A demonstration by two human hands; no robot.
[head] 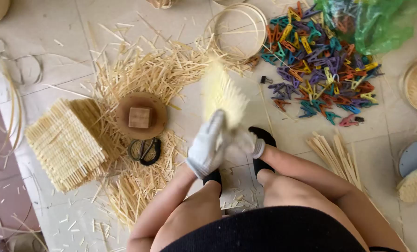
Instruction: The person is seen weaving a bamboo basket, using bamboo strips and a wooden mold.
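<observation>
Sticks (223, 95), pale yellow and thin, stand up as a fan-shaped bundle out of both hands, blurred so that single pieces cannot be told apart. The bundle widens above the fingers and narrows where they close on it. The left hand (207, 148) wears a white glove and wraps around the bundle's lower end, fingers curled together on it. The right hand (246, 141), also in a white glove, presses against the same lower end from the other side; its fingers look folded in, though blur hides exactly how they lie. The two gloves touch each other.

Just below the fingers are two feet in black socks (262, 140) on the pale tile floor (40, 28). Left of the fingers, near them, black scissors (145, 151) lie on loose sticks, and just beyond sits a round brown disc (141, 115) with a small wooden block (139, 117) on top. Farther left lies a stack of woven stick mats (65, 144). A wide scatter of loose sticks (148, 70) covers the floor above and left of the fingers. Above the fingertips lies a thin bamboo hoop (239, 30). To the upper right, well apart, is a heap of coloured clips (318, 65), with a green plastic bag (371, 21) behind it. Right of the fingers, a small bunch of flat strips (334, 156) rests on the tiles.
</observation>
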